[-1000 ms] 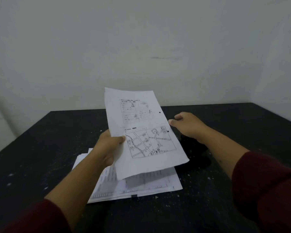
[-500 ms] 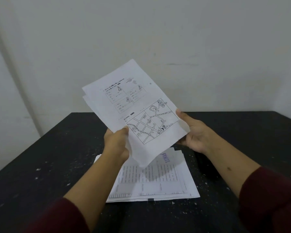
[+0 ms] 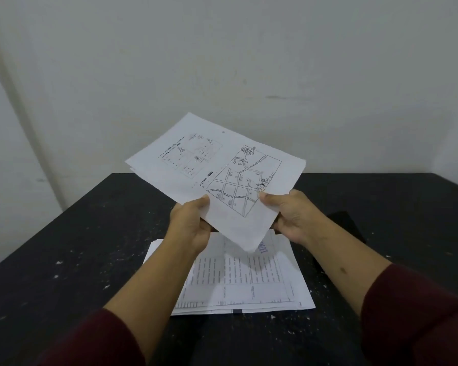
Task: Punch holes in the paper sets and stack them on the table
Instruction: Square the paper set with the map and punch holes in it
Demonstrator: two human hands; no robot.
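Observation:
I hold a set of white sheets [image 3: 217,175] in the air above the table, its top page printed with a street map and small drawings, two punched holes near its far edge. My left hand [image 3: 189,225] grips its near left edge, thumb on top. My right hand [image 3: 288,215] pinches its near right edge. Below it a stack of printed papers [image 3: 249,283] lies flat on the black table [image 3: 64,260]. A black object [image 3: 347,225], probably the hole punch, sits on the table behind my right wrist, mostly hidden.
The black tabletop is speckled with small white paper bits. A plain white wall stands right behind the table's far edge, with a corner at the right. My dark red sleeves fill the bottom corners.
The paper set has turned counter-clockwise and tilted flatter, lengthwise left to right. My right hand went from reaching beside the sheets to gripping their edge. The view has shifted.

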